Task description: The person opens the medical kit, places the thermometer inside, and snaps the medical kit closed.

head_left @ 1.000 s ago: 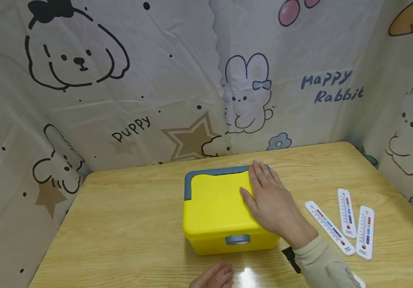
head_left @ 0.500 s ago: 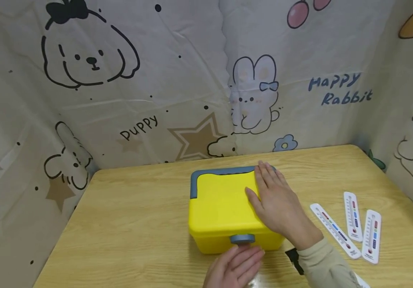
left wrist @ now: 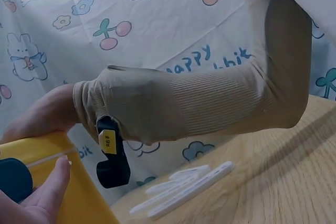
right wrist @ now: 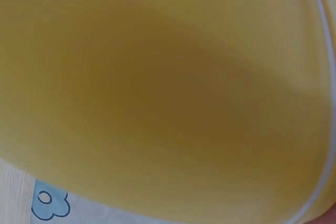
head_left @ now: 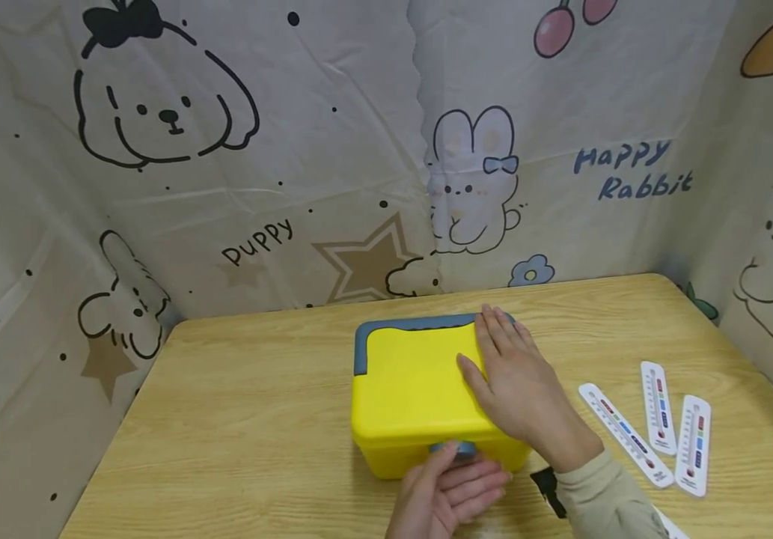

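Note:
A yellow lidded box with a blue-grey handle folded along its far top edge stands on the wooden table. My right hand lies flat on the right part of the lid, fingers stretched toward the far edge. At the front, my left hand is at the round blue-grey latch; its thumb touches the latch and its fingers extend straight to the right below it. In the left wrist view, a finger lies beside the dark latch, near the lid seam. Yellow plastic fills most of the right wrist view.
Several white thermometer strips lie right of the box, including one slanted strip and two shorter strips. A black wrist device hangs by the right sleeve. A printed cloth stands behind the table.
My left hand has come up from the bottom edge to the box's front, and its thumb now meets the latch. The right hand stays on the lid. The head view has shifted slightly.

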A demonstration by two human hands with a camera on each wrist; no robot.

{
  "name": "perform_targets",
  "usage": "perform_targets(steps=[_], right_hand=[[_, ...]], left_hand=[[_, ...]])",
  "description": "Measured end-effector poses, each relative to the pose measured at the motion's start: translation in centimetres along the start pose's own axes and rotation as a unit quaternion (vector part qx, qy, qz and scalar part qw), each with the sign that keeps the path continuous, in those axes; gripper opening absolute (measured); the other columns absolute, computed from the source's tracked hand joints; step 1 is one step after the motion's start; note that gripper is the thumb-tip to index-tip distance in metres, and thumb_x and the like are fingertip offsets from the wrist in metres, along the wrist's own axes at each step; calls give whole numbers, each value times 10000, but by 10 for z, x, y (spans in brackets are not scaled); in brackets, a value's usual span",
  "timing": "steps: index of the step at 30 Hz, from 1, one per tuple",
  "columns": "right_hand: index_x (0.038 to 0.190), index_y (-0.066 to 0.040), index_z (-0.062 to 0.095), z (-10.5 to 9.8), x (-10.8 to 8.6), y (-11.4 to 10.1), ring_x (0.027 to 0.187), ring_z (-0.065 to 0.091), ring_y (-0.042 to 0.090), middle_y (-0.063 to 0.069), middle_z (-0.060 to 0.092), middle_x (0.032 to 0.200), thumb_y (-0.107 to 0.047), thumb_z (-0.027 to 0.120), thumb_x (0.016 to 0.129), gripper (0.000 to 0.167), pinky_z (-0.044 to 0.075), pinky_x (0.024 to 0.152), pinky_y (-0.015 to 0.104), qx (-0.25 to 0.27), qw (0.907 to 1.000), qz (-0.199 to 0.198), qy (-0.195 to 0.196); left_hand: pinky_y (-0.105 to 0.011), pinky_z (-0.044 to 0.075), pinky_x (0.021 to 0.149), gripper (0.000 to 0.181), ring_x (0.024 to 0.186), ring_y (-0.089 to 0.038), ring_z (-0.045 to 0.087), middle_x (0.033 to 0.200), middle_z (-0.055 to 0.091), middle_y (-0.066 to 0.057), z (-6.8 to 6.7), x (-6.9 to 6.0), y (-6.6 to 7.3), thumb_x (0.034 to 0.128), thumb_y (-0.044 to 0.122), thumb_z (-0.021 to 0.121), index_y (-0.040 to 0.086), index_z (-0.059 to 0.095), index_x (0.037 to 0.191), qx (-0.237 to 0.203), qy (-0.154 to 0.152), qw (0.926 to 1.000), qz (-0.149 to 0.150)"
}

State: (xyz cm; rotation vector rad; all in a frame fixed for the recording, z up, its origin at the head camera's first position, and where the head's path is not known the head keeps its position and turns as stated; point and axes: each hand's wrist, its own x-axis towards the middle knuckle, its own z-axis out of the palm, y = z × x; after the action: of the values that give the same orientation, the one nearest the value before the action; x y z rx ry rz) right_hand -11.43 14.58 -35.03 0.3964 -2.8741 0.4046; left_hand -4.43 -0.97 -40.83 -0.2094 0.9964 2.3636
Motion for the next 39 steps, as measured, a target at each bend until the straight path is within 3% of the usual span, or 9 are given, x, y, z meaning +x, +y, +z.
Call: perform_targets(steps=[14,39], right_hand=[[1454,109,296,0,-1,-1,1439,199,371,237,245,1545,-357,386,1031,636,158,1162,516,-41,10000,19,-5],[1448,131,280,-1,0,-1,1444,150,394,267,195,1551,-246,370,1044,560,139,1165,521,138,9999,-8,14]], left_hand=[[-477,538,835,543,973,-397,663,1025,673,-290,2,2,-7,918,349,634,-163,606,1096,393,528,9977,184],[-478,538,833,541,960,-396,667,1016,674,-294,0,0,-8,921,352,622,-160,617,1093,453,515,9975,196]])
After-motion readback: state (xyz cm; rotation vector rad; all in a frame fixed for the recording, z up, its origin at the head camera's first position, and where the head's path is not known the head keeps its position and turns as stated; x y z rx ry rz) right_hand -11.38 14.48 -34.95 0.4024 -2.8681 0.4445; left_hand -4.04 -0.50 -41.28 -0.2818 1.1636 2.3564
